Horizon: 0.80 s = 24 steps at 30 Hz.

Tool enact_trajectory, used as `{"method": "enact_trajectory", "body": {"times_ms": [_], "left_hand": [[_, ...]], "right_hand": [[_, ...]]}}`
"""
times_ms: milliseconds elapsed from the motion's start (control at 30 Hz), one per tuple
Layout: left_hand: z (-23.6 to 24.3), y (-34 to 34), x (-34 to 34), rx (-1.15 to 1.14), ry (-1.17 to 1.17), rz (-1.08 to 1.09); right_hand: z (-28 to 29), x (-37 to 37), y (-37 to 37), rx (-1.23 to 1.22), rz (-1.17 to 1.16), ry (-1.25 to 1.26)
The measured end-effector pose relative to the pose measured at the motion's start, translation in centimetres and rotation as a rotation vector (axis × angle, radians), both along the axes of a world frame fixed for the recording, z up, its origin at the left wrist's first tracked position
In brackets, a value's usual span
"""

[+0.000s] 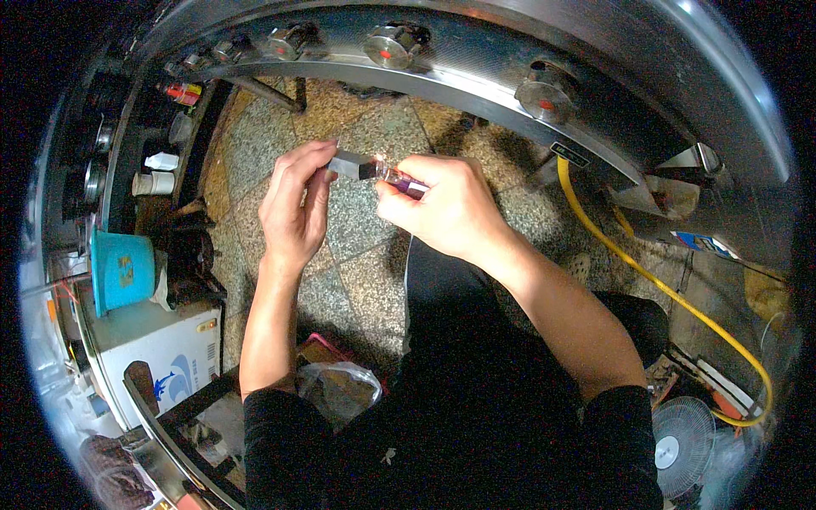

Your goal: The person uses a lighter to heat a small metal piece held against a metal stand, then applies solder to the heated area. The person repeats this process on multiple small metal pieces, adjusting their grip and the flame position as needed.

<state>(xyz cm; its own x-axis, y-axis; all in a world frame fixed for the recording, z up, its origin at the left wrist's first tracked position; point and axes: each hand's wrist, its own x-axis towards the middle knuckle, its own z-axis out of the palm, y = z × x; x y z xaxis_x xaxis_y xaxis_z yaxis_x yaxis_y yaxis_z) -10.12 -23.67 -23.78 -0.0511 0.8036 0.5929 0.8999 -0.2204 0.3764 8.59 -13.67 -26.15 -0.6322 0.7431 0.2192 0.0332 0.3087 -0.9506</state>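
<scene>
My left hand point(293, 204) pinches the grey metal end of a small lighter-like tool point(374, 170) between thumb and fingers. My right hand point(446, 208) grips its other end, a clear purple-tinted body. Both hands hold it level at chest height, above a stone-tiled floor point(353, 255) and just in front of a steel stove front point(476, 64). My dark sleeves and dark trousers fill the lower middle of the view.
Round stove knobs with red marks point(387, 47) line the steel front. A yellow hose point(654, 280) curves down the right side toward a small white fan point(680, 442). At left stand a blue tub point(123, 272), a white box point(161, 353) and bottles point(161, 161). A plastic bag point(340, 387) lies by my leg.
</scene>
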Motion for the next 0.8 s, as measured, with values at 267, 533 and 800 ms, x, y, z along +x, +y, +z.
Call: {"method": "enact_trajectory", "body": {"times_ms": [267,533,800], "left_hand": [[0.17,-0.09,-0.26,0.021,0.024,-0.009],[0.1,-0.03,-0.26,0.006,0.033,0.003],[0.4,-0.28,-0.19,0.013,0.045,-0.015]], "right_hand": [[0.46,0.19,0.02,0.011,0.044,-0.134],[0.43,0.05,0.04,-0.021,0.021,-0.087],[0.24,0.29,-0.09,-0.001,0.02,-0.101]]}}
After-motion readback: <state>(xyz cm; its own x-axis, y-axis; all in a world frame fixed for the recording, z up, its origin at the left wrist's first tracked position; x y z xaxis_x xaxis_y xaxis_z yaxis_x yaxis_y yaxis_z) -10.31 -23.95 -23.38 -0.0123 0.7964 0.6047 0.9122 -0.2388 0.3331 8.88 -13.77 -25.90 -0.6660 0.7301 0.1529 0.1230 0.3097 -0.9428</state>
